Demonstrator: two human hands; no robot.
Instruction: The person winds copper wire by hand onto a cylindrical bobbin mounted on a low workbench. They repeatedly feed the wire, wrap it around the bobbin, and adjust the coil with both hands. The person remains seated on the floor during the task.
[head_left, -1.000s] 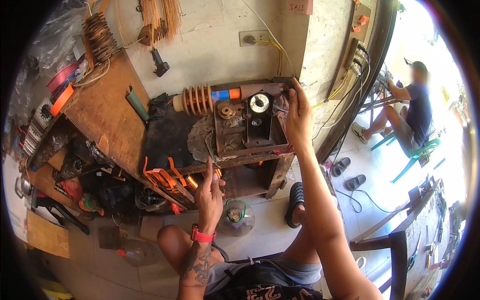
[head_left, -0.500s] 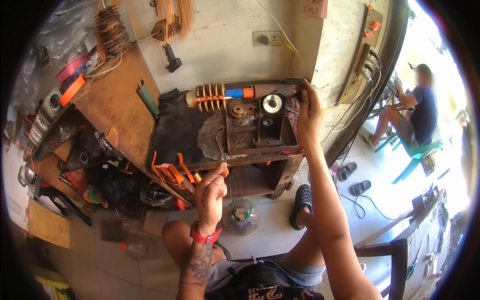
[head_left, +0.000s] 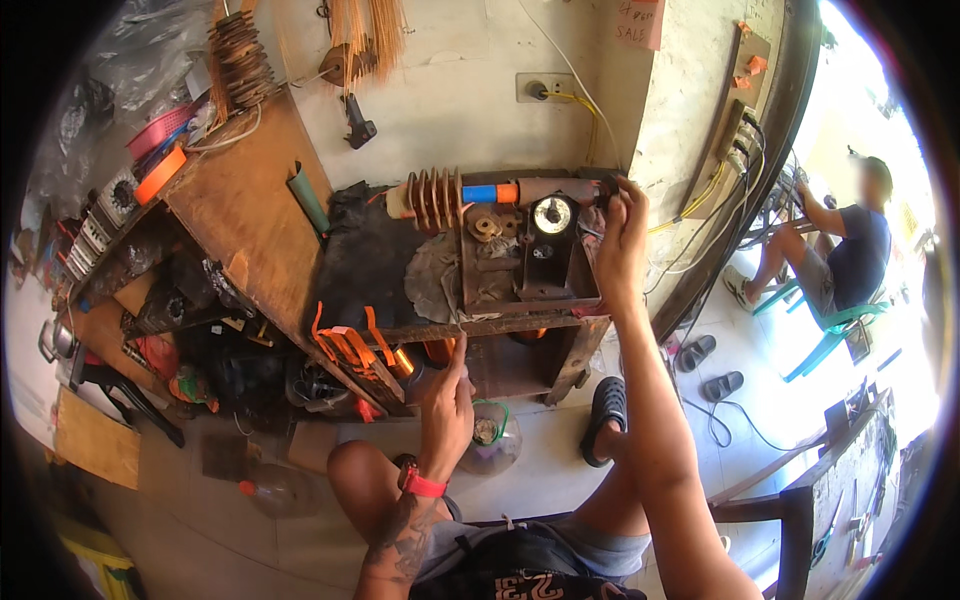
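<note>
On the bench stands a hand coil-winding machine [head_left: 545,268] with a round white dial [head_left: 551,214]. A ribbed winding former [head_left: 433,198] of several brown discs sits on the left end of its shaft, beside blue and orange sleeves [head_left: 490,192]. My right hand [head_left: 622,245] is at the dark handle [head_left: 607,188] at the shaft's right end, fingers bent around it; the grip is partly hidden. My left hand [head_left: 448,410] is just below the bench's front edge, index finger pointing up, other fingers folded. A thin wire [head_left: 459,312] seems to rise from its fingertip towards the former.
Orange strips [head_left: 345,348] and copper wire spools [head_left: 405,360] are by the bench front. A large clear bottle [head_left: 492,440] stands on the floor under my left hand. A wooden cabinet [head_left: 250,215] borders the left. At right, a person [head_left: 862,232] sits on a green chair.
The former has turned, its discs showing at another angle. My left hand has shifted right with its index finger straighter. My right hand stays at the handle; the whole view has shifted slightly.
</note>
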